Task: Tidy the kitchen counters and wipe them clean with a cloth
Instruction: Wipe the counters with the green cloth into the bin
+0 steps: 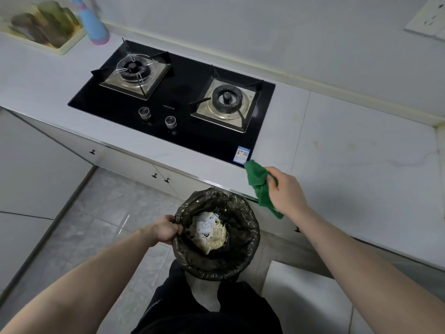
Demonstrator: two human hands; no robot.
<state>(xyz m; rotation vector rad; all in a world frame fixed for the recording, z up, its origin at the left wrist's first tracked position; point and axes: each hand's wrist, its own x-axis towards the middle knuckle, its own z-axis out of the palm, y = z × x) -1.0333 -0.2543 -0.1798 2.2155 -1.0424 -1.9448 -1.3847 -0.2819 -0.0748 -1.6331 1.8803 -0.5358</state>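
White table point(361, 145) with black hob point(183, 97) spans frame; cloth point(261, 186) gripped by right hand point(286, 191), bin rim point(216, 237) pinched by left hand point(166, 231)

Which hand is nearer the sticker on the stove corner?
Right. The right hand holds the green cloth just below the sticker; the left hand grips the bin bag, lower down.

Rack point(41, 27), spray bottle point(92, 22) blurred, top-cropped.

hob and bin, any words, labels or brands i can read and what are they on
Brand mark on the black hob, above the knobs: too small to read.
Blue and white sticker at the hob's front right corner: print and code too small to read.
Paper scraps in the bin: black marks, no legible words.
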